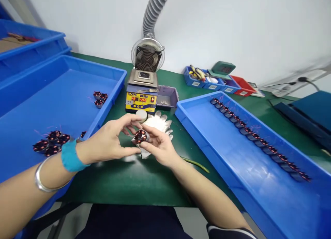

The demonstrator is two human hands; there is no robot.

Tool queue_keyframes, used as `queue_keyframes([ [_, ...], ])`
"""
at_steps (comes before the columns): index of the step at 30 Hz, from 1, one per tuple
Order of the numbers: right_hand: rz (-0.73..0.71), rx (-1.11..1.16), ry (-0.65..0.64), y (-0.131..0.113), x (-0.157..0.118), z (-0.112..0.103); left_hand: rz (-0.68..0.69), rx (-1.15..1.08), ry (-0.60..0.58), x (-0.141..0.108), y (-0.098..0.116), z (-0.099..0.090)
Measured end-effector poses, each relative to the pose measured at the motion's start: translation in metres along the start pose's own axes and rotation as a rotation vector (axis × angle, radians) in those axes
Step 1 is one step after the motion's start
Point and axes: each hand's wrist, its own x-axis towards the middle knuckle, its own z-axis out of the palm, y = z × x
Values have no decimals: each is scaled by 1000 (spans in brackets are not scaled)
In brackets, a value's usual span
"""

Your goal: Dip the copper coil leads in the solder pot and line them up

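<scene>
Copper-coiled part (pixel 141 136) sits in the right hand (pixel 162 144).

"What's hidden?"
"The right hand (pixel 162 145) covers one side of the wound part (pixel 141 136); the left wrist (pixel 84 153) seems to hide some of the cluster (pixel 53 139) in the left tray (pixel 77 97)."
"Cut off?"
"The grey hose (pixel 153 13) by the top edge, that tray by the left edge."
"The green display (pixel 223 68)?"
"Too blurred to read"

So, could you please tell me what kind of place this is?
Probably a factory assembly bench: the blue tray on the right holds a row of similar copper-wound parts, and a yellow-fronted unit with lit digital readouts stands below a ribbed grey duct.
</scene>
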Motion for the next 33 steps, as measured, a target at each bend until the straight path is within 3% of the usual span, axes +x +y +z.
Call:
queue_keyframes([
  [4,-72,-93,68,-5,-11,0,-153,-38,23,-1,-3,0],
  [7,-86,-55,52,-5,-14,2,-248,-226,-64,1,-1,6],
  [9,-61,0,40,-3,-14,5,-241,-321,-118,2,1,12],
  [11,-21,76,20,0,-15,8,-209,-343,-80,3,2,16],
  [13,15,137,16,2,-16,11,-190,-326,86,4,0,17],
  [17,16,139,57,3,-16,12,-135,-482,634,11,-11,8],
  [19,11,131,70,3,-16,11,-143,-581,745,13,-18,4],
  [21,8,129,84,2,-16,10,-207,-622,578,12,-21,3],
  [24,-8,118,97,3,-15,10,-290,-564,172,6,-16,7],
  [26,-15,104,112,4,-15,9,-287,-484,55,3,-9,7],
  [29,-32,76,149,4,-13,8,-244,-451,102,1,-2,-2],
  [33,-74,64,181,4,-12,7,-171,-590,445,2,-8,-17],
])
